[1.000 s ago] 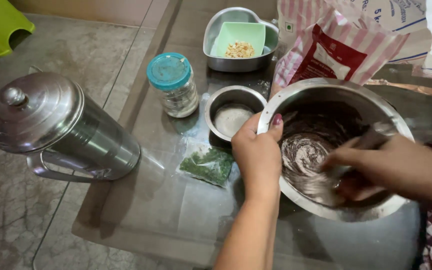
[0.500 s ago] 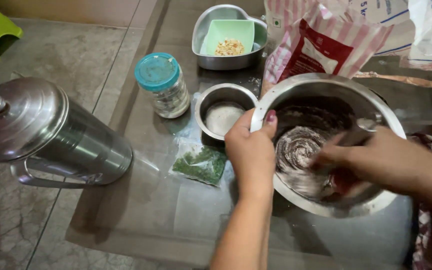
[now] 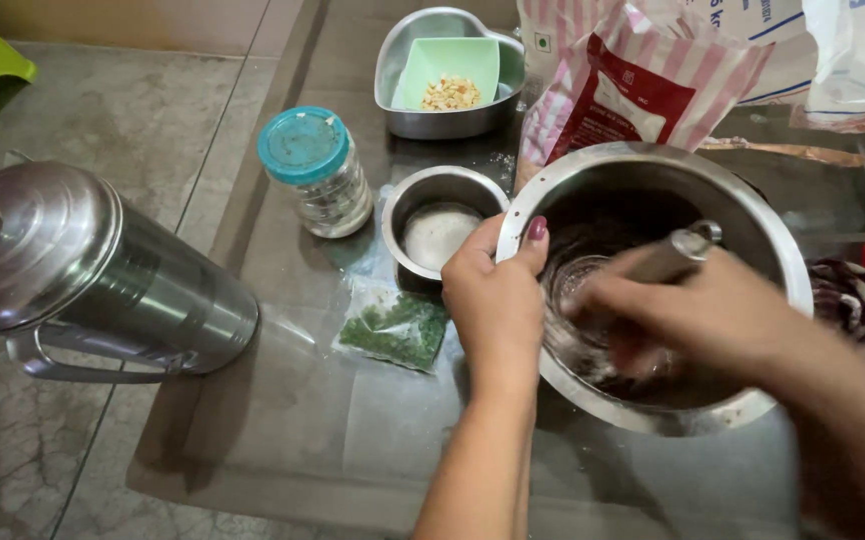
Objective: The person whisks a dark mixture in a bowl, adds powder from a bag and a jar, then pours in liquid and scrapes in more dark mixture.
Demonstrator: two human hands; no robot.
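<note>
Head view: my left hand [image 3: 498, 300] has fingers clamped on the bowl [image 3: 753, 250] rim, centre-right on the table [image 3: 253, 430]. My right hand [image 3: 703, 315] is wrapped round a utensil [image 3: 668, 258] inside. Mixing appears under way; continued stirring calls for a steady bowl.

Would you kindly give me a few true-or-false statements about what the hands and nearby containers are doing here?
1. The left hand grips the rim of the large steel mixing bowl. True.
2. The right hand is empty. False: it holds a metal utensil handle inside the bowl.
3. The glass jar has a red lid. False: the lid is teal.
4. A small packet of green herbs lies beside the bowl. True.
</note>
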